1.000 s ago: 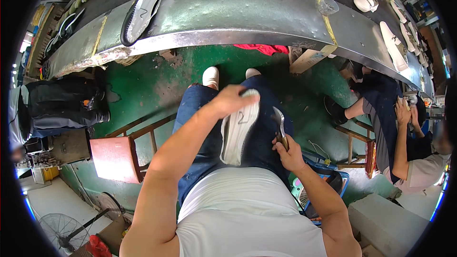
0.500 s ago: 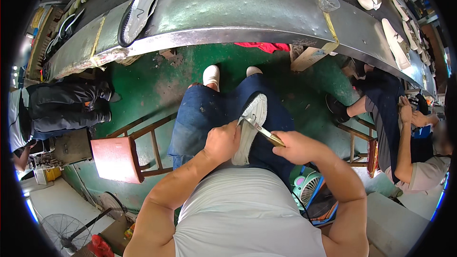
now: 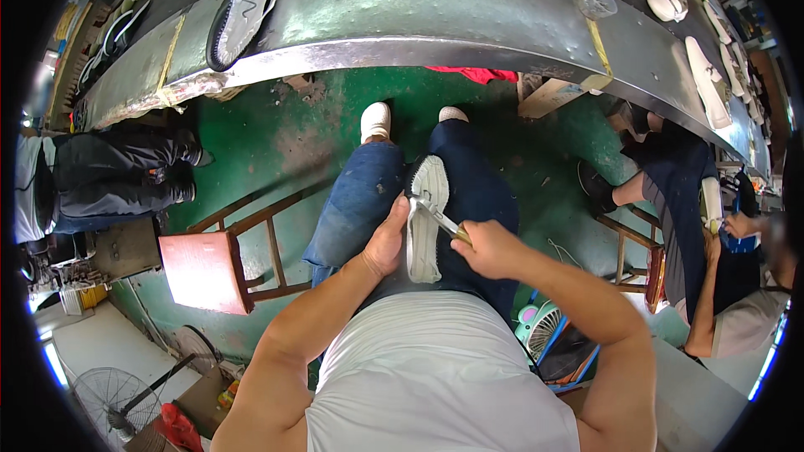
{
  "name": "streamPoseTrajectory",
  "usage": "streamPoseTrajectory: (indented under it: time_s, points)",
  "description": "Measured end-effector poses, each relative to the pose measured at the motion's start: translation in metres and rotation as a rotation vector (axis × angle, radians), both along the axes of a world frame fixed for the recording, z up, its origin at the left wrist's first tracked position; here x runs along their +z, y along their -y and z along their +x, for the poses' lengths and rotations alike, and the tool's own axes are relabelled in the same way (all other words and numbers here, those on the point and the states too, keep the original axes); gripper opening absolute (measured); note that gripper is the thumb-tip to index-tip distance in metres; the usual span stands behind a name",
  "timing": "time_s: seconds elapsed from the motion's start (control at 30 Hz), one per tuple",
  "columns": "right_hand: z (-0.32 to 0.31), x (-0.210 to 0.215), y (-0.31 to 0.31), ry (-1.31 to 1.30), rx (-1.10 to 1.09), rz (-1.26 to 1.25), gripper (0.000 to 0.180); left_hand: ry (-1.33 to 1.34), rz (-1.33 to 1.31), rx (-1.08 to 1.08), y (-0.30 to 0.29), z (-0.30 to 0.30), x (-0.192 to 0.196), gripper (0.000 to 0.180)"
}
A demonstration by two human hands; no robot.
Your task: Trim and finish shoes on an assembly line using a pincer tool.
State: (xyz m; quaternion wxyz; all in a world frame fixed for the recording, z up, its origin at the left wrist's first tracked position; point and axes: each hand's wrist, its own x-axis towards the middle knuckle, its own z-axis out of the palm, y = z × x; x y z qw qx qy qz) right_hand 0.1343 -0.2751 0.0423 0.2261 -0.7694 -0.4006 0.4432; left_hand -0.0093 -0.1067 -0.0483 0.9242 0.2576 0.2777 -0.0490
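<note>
A pale grey-white shoe sole (image 3: 424, 238) with a dark edge around its toe end lies lengthwise over my lap, toe end away from me. My left hand (image 3: 388, 238) grips its left edge, the thumb pointing forward along the side and the other fingers mostly hidden. My right hand (image 3: 490, 249) is closed round the handle of a hammer-like metal tool (image 3: 446, 223). The tool's head rests on or just over the sole's middle, close to my left thumb; contact is hard to tell.
Ahead runs a metal-edged workbench (image 3: 402, 12) bearing a similar sole (image 3: 245, 17) and several white shoes (image 3: 708, 84). A red-topped stool (image 3: 201, 272) stands at left, a green fan (image 3: 540, 326) by my right side. One person (image 3: 745, 318) sits at right; another (image 3: 109, 176) is at left.
The sole and tool have shifted slightly left. My left hand has moved from a fist near the tool head to a thumb-forward grip on the sole's edge. My knees have moved closer together.
</note>
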Motion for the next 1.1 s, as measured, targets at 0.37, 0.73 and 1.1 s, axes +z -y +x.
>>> streamPoseTrajectory:
  time_s: [0.37,0.73,1.1]
  points:
    - [0.014,-0.006,0.007,-0.398,-0.196,-0.082,0.025,-0.069,0.491,0.023,0.005,0.026,0.008,0.066]
    - [-0.04,-0.048,-0.002,-0.414,-0.486,0.086,0.02,-0.156,0.898,-0.051,0.004,0.021,0.021,0.058]
    - [0.021,-0.011,0.03,-1.183,-0.531,-0.111,0.029,0.054,1.417,-0.224,-0.007,0.027,0.036,0.042]
